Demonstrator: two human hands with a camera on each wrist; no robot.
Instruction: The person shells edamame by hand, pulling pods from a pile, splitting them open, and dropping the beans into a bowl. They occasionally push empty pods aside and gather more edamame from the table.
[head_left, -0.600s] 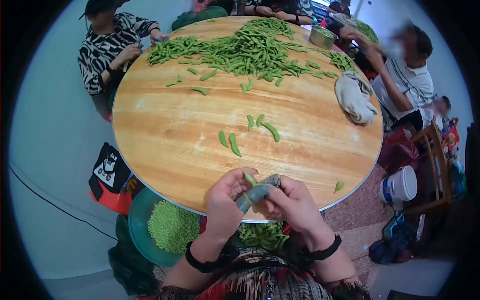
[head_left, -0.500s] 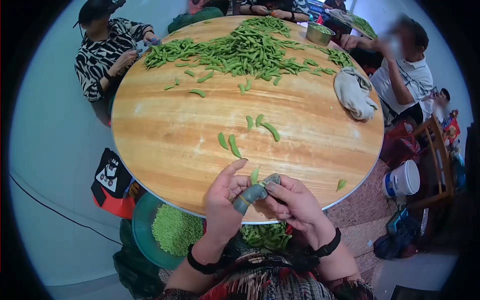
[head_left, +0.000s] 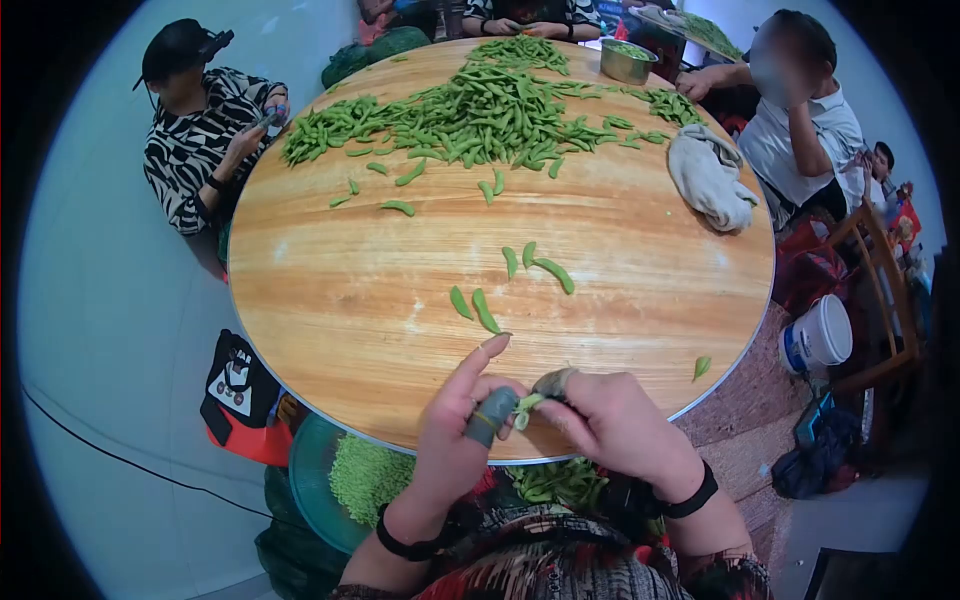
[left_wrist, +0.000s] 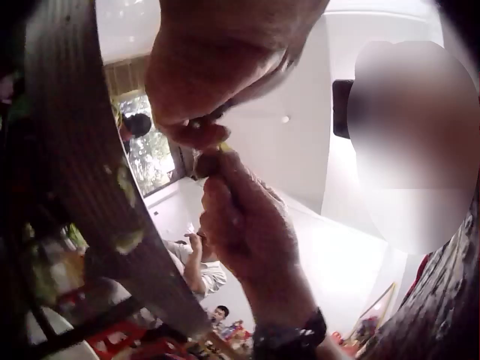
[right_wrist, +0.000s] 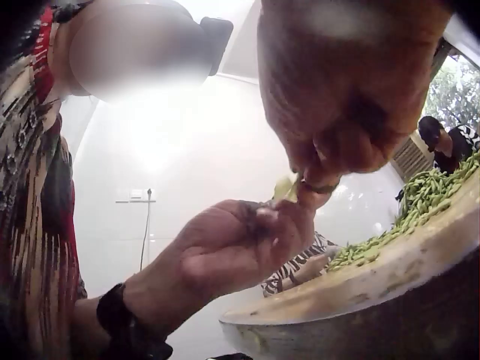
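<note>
Over the table's near edge, the left hand point(head_left: 455, 425) pinches a green pod point(head_left: 526, 408), its thumb wrapped in a grey cover with a yellow band and its index finger pointing away. From the other side the right hand point(head_left: 630, 430) grips the same pod between thumb and a grey-covered index finger. Both wrist views show the hands meeting at the pod point(right_wrist: 286, 189). Beyond them lie several loose pods point(head_left: 485, 310) on the round wooden table point(head_left: 350, 270). A large heap of pods point(head_left: 480, 115) covers the far side.
Below the table, a green basin point(head_left: 315, 480) of shelled beans stands at the left. Pods point(head_left: 560, 482) lie near the lap. A grey cloth point(head_left: 705, 180) and a metal bowl point(head_left: 628, 66) are on the table. People sit around it; a white bucket point(head_left: 820, 335) stands right.
The right hand has turned, its back now more upward, and the pod sits lower between the hands. The left index finger has extended. The head view has shifted slightly.
</note>
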